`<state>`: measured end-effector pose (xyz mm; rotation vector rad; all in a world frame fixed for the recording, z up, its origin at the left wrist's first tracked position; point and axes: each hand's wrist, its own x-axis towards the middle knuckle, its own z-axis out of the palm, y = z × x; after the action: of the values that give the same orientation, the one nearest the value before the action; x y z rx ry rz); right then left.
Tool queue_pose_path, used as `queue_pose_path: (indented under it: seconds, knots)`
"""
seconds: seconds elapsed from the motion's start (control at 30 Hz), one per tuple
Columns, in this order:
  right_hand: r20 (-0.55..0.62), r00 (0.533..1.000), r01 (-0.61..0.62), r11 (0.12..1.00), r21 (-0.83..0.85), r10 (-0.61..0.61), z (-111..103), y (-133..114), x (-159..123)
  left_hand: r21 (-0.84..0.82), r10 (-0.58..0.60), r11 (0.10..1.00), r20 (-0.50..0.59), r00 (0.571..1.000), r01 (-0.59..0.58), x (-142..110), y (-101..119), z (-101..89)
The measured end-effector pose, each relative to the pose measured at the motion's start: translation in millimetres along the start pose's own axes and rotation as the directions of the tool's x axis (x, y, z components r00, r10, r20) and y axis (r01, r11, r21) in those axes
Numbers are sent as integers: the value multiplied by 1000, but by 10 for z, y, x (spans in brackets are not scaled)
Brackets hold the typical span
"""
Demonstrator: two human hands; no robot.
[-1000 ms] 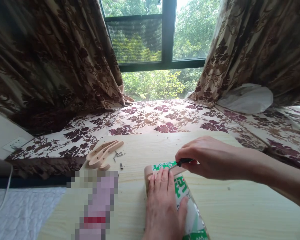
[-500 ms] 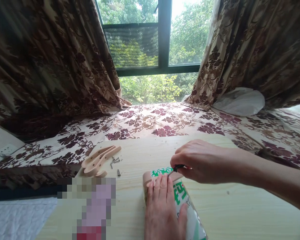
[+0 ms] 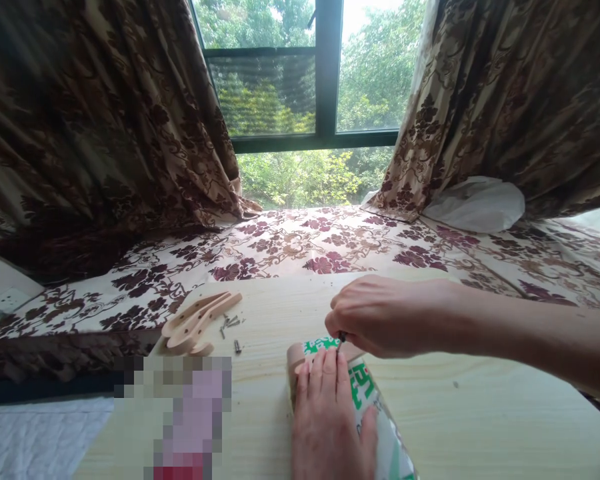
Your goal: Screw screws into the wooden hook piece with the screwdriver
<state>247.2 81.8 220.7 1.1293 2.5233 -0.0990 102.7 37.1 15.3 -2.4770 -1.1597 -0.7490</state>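
left hand (image 3: 327, 413): wrist cut off by the bottom edge
right hand (image 3: 375, 317): forearm runs out at right edge; most fingertips curled out of sight
dark tool (image 3: 342, 337): handle mostly inside the right hand; tip not made out by the left fingers
wooden strip (image 3: 295, 357): middle under the left fingers, far end behind the right hand
green-and-white package (image 3: 363, 383): lettering partly covered, lower end out of frame
pinkish item (image 3: 195, 407): pixelated, identity unreadable
screws (image 3: 233, 322): heads too small to read
worktop (image 3: 460, 427): near side beyond the bottom edge
window (image 3: 325, 87): top cut off
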Motion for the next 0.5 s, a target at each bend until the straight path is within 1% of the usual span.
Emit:
queue_pose_path:
  seconds: [0.1, 0.23, 0.3, 0.4, 0.43, 0.5]
  knots:
    - [-14, 1000, 4, 999, 54, -3, 40, 38, -1, -27, -42, 999, 8, 999, 42, 8, 57, 16]
    - [-45, 998, -26, 991, 130, 32, 78, 99, 16, -69, -120, 991, -45, 992, 117, -6, 118, 73]
    - [-57, 997, -43, 988, 147, 52, 82, 127, 44, -66, -109, 992, -66, 992, 105, -19, 113, 95]
    - [-55, 994, -80, 984, 156, 90, 80, 163, 100, -29, -46, 999, -75, 996, 44, -30, 85, 110]
    - [-59, 993, -92, 983, 158, 102, 79, 172, 117, -27, -40, 999, -78, 996, 38, -31, 80, 112]
    - [-71, 991, -101, 984, 149, 113, 73, 182, 138, -45, -65, 997, -87, 994, 61, -27, 86, 116]
